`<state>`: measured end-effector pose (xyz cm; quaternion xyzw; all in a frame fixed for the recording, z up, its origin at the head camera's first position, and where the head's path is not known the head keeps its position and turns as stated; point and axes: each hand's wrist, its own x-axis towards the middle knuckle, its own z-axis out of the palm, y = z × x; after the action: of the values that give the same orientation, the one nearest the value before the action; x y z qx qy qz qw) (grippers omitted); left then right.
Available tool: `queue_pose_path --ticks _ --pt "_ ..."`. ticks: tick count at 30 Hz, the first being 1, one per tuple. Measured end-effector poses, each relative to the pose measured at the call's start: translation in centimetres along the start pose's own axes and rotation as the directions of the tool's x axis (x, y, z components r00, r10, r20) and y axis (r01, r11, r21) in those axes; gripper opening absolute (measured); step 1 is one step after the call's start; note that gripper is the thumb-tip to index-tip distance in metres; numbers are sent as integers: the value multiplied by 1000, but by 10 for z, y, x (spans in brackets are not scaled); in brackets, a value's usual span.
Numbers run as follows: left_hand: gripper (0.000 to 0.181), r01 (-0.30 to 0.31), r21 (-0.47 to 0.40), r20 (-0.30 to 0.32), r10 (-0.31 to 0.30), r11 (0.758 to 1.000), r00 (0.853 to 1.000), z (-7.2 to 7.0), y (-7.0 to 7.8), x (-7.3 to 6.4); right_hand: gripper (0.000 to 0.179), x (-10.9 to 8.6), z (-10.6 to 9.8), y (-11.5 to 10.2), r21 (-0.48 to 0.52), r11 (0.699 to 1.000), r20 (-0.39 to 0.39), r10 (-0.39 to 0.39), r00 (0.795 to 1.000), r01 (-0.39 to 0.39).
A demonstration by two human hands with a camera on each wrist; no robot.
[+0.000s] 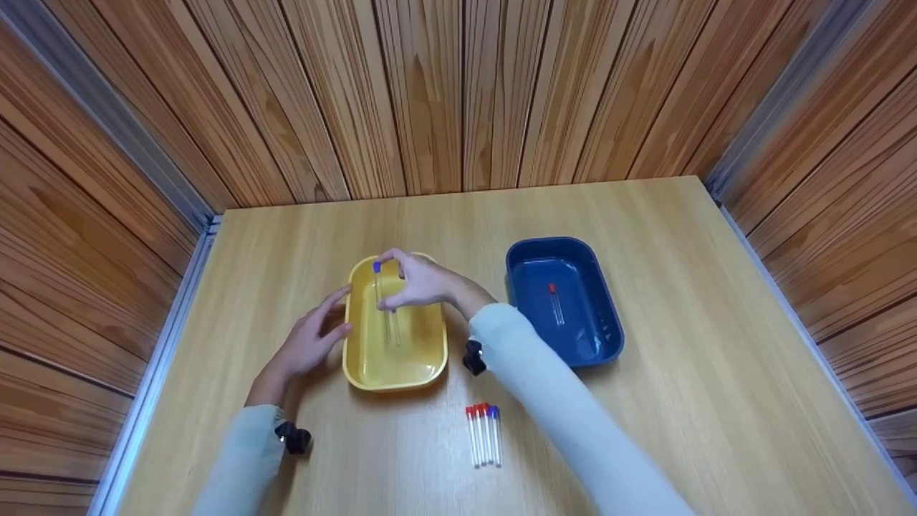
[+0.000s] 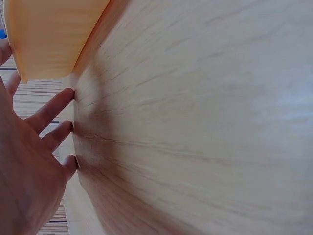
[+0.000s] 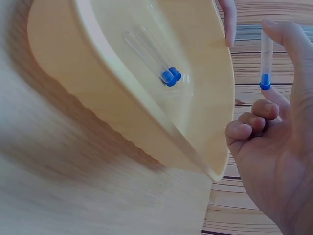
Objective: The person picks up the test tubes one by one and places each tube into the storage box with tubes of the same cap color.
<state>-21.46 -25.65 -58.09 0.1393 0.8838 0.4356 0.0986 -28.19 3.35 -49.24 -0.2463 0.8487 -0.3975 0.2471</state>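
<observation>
My right hand (image 1: pixel 424 282) is over the yellow tray (image 1: pixel 371 369), pinching a clear blue-capped test tube (image 3: pixel 266 51) end to end between thumb and index finger. Its other fingers are curled in toward the palm in the right wrist view. Below, two more blue-capped tubes (image 3: pixel 146 51) lie side by side on the tray's floor. At the tray's left rim, my left hand (image 1: pixel 309 342) touches the side with thumb and index finger spread. The remaining left fingers (image 2: pixel 54 107) extend to the tabletop in the left wrist view.
To the right stands a dark blue tray (image 1: pixel 605 301) with one red-capped tube (image 1: pixel 557 307) inside. Several red- and blue-capped tubes (image 1: pixel 484 438) lie in a row on the table in front. Wood-plank walls (image 1: pixel 444 100) enclose the table's back and sides.
</observation>
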Motion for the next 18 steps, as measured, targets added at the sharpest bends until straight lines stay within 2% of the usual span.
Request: queue_pose_path --ticks 5,10,14,18 --pt "71 5 -10 2 -5 1000 1000 0 0 0 92 4 10 4 46 999 2 15 1000 -15" --pt "72 -5 -10 -1 5 1000 1000 1 0 0 91 6 21 8 42 999 -27 5 1000 -4" --pt "71 -26 -9 -17 26 1000 1000 1 -1 0 90 7 29 9 37 999 -28 5 1000 -4" --pt "70 -21 -11 -10 21 1000 1000 1 -1 -1 89 9 37 10 19 1000 -26 14 1000 -13"
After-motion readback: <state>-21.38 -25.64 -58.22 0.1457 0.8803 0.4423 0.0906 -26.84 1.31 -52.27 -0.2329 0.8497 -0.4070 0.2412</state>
